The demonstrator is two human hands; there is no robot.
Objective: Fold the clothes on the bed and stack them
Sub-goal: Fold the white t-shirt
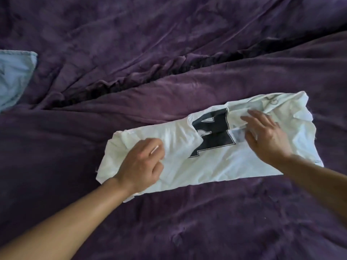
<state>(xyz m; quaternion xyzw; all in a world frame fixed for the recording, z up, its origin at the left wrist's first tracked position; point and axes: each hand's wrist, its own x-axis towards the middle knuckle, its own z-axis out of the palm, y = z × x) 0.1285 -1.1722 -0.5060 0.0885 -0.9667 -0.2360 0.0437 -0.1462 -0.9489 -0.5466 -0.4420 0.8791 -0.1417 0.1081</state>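
Currently | white shirt lying on purple bedspread as a long strip, half-folded | left hand seemingly pinching its end | right hand pressing it, fingers straight | blue garment waiting aside, stacking pending

Lit softly and rather dimly, evenly across the frame. Brightest on the white shirt, close to washed out along its near edge. Darkest in the long crease of the purple bed cover. Shaded faintly beneath the right hand. Soft throughout, smeared at the knuckles of the left hand. Bowed at the edges by the wide lens.
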